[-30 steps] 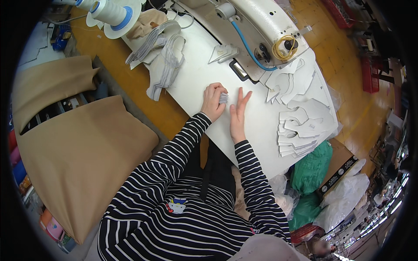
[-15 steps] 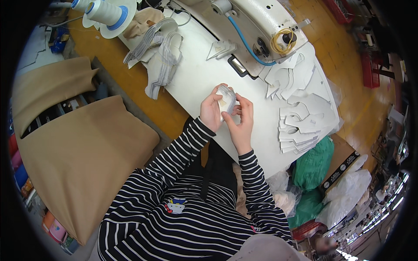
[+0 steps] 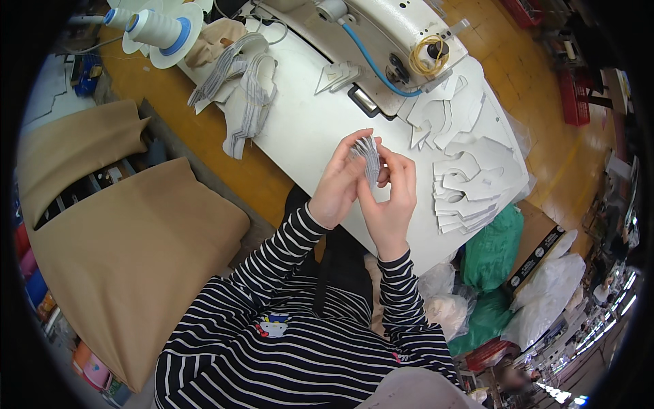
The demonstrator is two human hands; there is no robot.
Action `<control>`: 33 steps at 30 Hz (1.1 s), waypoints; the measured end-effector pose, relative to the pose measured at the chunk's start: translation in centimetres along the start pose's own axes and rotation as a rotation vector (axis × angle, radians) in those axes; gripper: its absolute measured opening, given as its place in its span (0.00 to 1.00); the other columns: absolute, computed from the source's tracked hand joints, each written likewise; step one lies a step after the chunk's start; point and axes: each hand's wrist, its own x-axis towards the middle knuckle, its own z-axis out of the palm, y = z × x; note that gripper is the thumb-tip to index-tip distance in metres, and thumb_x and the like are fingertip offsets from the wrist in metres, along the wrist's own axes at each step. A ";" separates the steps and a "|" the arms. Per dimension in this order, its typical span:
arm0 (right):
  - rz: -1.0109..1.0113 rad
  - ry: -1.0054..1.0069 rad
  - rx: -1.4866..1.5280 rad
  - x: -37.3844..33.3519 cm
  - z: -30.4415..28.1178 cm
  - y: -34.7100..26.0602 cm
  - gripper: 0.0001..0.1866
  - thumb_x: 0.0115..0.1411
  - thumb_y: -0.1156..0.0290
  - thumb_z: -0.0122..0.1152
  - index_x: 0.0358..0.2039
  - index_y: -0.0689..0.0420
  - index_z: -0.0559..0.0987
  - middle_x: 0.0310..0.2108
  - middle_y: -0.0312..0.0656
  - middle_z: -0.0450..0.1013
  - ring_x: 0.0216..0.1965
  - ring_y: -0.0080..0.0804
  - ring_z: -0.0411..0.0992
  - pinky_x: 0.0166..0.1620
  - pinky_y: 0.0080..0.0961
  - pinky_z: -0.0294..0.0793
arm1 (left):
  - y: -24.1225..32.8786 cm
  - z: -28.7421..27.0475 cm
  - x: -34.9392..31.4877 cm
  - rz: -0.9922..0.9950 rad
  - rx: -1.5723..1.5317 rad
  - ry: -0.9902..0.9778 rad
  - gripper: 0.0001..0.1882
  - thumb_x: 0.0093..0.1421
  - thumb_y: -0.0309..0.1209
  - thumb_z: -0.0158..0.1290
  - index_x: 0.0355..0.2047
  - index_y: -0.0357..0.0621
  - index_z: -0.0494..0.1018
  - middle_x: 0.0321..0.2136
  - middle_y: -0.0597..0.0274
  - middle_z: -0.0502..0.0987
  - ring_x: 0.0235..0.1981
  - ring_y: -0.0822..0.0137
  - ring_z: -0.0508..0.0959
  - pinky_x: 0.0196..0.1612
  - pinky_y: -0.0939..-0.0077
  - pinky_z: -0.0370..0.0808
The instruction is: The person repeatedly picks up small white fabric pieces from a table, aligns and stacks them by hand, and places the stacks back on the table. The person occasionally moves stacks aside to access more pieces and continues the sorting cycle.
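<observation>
Between my hands, above the near edge of the white sewing table [image 3: 306, 143], is a small stack of white and grey cut pieces [image 3: 368, 160], its layered edges turned upward and slightly fanned. My left hand [image 3: 337, 180] is closed round the stack from the left, thumb across its face. My right hand [image 3: 394, 194] grips its right edge between thumb and bent fingers. A few similar small pieces [image 3: 337, 76] lie on the table by the sewing machine [image 3: 388, 41]. What material the pieces are, I cannot tell.
Bundles of cut pieces [image 3: 248, 102] lie at the table's left edge. More white cut-outs [image 3: 477, 174] spread over its right end. Thread cones [image 3: 157, 31] stand at the far left. Brown sheet material [image 3: 136, 252] is at my left, green bags [image 3: 494, 252] at my right.
The stack has been tilted so its layered edges show instead of its flat face. My left thumb has moved across it, and both hands have shifted slightly right.
</observation>
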 end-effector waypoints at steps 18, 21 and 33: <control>0.272 -0.151 0.504 0.5 -3.5 0.3 0.18 0.56 0.84 0.60 0.49 0.70 0.72 0.44 0.43 0.71 0.35 0.20 0.70 0.42 0.18 0.73 | 2.0 -0.6 -0.4 -0.051 0.225 -0.253 0.37 0.49 0.13 0.56 0.61 0.38 0.58 0.63 0.55 0.57 0.61 0.64 0.64 0.62 0.69 0.63; 0.244 -0.147 0.474 0.6 -3.7 0.3 0.19 0.54 0.85 0.61 0.48 0.69 0.74 0.41 0.42 0.72 0.33 0.19 0.70 0.41 0.17 0.73 | 2.0 -0.5 -0.3 -0.048 0.263 -0.232 0.37 0.48 0.13 0.58 0.59 0.38 0.60 0.64 0.51 0.56 0.60 0.60 0.66 0.62 0.67 0.64; 0.272 -0.170 0.488 1.0 -4.2 0.0 0.19 0.57 0.82 0.60 0.51 0.68 0.72 0.36 0.38 0.72 0.34 0.20 0.70 0.40 0.16 0.71 | 3.0 0.3 -0.4 -0.136 0.156 -0.194 0.35 0.48 0.13 0.56 0.59 0.34 0.62 0.55 0.58 0.66 0.56 0.68 0.67 0.61 0.73 0.63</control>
